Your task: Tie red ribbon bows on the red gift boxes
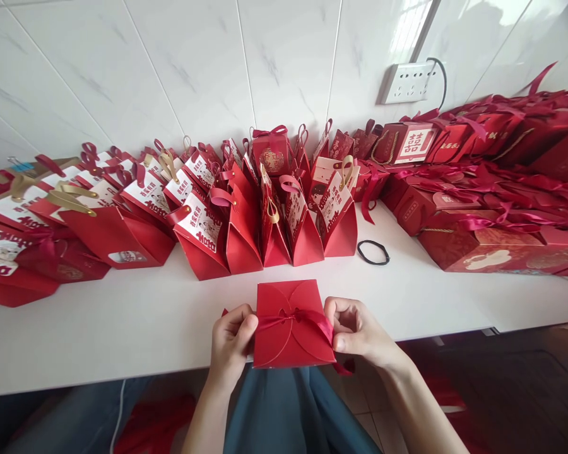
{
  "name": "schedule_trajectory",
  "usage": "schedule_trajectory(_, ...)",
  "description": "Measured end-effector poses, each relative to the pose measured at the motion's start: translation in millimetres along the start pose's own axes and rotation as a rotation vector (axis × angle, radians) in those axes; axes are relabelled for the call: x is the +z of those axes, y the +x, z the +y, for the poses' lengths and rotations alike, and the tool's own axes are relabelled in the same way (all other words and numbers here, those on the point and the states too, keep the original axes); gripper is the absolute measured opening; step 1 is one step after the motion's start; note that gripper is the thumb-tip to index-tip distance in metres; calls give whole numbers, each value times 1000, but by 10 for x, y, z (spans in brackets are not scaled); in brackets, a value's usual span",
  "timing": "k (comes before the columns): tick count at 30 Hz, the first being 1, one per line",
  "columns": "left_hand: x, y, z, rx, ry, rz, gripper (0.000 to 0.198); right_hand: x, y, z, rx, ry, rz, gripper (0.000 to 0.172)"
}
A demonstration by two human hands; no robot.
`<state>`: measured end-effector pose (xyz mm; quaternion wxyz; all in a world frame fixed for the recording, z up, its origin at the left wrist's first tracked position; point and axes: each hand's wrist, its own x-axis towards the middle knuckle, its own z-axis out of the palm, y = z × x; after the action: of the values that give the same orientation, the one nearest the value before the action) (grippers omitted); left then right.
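Observation:
A small red gift box [288, 302] with curved closing flaps sits at the near edge of the white table [123, 321]. A red ribbon [297, 317] crosses its top. My left hand [231, 343] pinches the ribbon at the box's left side. My right hand [360, 331] pinches the ribbon's other end at the right side, and a loose tail hangs below it. Both hands have their fingers closed on the ribbon.
Rows of red gift bags [246, 221] with gold and red handles line the table's back, from far left to centre. Stacked red boxes with ribbons [492, 208] fill the right. A black hair tie [373, 252] lies behind the box. A wall socket [407, 82] is on the tiled wall.

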<state>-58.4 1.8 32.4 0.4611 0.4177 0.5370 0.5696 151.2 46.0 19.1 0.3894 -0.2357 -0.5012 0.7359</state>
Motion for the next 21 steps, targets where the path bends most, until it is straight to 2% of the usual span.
schedule_trajectory(6, -77, 63, -87, 27, 9, -53, 68, -18, -17, -2, 23, -5, -35, 48)
schedule_trajectory(12, -64, 26, -74, 19, 0, -31, 66, -11, -18, -15, 3, 52, -52, 47)
schedule_trajectory(17, -35, -15, -36, -1, -2, -10, 65, 15, -16, -15, -22, 129, 7, 55)
schedule_trajectory(21, -49, -5, -54, 11, 17, -10, 65, 2, -10, -8, -7, 146, 46, 54)
